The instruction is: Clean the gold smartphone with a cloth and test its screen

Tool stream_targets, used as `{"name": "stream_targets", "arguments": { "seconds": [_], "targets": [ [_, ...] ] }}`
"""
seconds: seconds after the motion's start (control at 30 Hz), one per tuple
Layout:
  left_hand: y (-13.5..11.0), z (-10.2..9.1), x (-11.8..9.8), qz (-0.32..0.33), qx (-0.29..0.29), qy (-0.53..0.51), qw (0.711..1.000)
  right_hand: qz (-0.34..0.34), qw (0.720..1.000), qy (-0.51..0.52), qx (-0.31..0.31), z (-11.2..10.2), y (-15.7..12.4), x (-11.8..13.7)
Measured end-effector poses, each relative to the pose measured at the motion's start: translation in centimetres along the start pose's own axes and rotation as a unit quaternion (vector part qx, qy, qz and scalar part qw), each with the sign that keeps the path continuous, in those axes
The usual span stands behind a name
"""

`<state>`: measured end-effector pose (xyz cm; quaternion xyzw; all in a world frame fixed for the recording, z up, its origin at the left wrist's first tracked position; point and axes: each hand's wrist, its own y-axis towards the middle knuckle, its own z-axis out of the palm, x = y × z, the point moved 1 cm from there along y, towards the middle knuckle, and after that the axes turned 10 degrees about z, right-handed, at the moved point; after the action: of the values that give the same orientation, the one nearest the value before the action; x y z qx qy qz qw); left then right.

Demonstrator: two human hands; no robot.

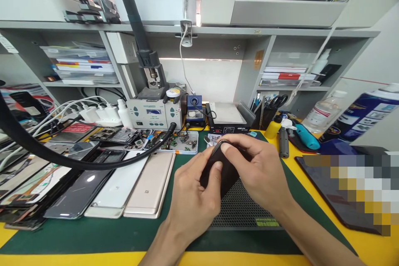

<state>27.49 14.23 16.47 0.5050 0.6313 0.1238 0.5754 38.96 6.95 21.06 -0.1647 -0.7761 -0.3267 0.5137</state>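
A dark, flat phone is tilted up between my two hands over the work mat. My left hand is closed around its left side, with the thumb lying on the dark face. At the top edge my right hand grips it, its thumb pressed near the upper corner. Fingers cover much of the phone, so its far side is hidden. Below it lies a black perforated mat on the green mat.
Several phones, including a gold one and a white one, lie at left. A tray of small parts sits before the rework station. A black hose arcs across the left. A dark tablet-like panel rests at right.
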Motion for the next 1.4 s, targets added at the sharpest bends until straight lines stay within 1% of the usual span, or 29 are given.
{"name": "stream_targets", "arguments": {
  "seconds": [0.1, 0.23, 0.33, 0.57, 0.73, 0.8, 0.9, 1.0, 1.27, 1.4],
  "targets": [
    [0.11, -0.04, 0.04, -0.023, 0.007, -0.006, 1.000, -0.006, 1.000, -0.022, 0.004, -0.22, 0.02, -0.07],
    [0.01, -0.25, 0.10, -0.056, 0.010, -0.027, 0.998, -0.011, 0.997, -0.057, 0.047, -0.75, 0.10, -0.06],
    [-0.10, -0.36, 0.12, -0.061, 0.011, -0.034, 0.998, -0.003, 0.996, -0.058, 0.062, -1.00, 0.16, 0.01],
    [-0.08, -0.19, 0.32, -0.064, 0.006, -0.036, 0.997, 0.013, 0.998, -0.030, 0.045, -0.66, 0.18, 0.18],
    [0.14, 0.03, 0.28, -0.049, 0.007, -0.030, 0.998, 0.014, 0.999, -0.021, 0.029, -0.27, 0.18, 0.28],
    [0.17, 0.04, 0.27, -0.052, 0.009, -0.033, 0.998, 0.009, 0.999, -0.027, 0.029, -0.37, 0.18, 0.20],
    [0.05, -0.05, 0.30, -0.064, 0.011, -0.043, 0.997, 0.001, 0.998, -0.040, 0.052, -0.72, 0.21, 0.08],
    [-0.10, -0.18, 0.27, -0.068, 0.012, -0.044, 0.997, 0.007, 0.997, -0.048, 0.067, -0.92, 0.27, 0.12],
    [0.09, -0.09, -0.03, -0.038, 0.011, -0.033, 0.999, 0.017, 0.998, -0.044, 0.042, -0.39, 0.15, 0.33],
    [0.08, -0.12, 0.05, -0.043, 0.016, -0.038, 0.998, 0.010, 0.998, -0.041, 0.049, -0.58, 0.16, 0.18]
  ]
}}
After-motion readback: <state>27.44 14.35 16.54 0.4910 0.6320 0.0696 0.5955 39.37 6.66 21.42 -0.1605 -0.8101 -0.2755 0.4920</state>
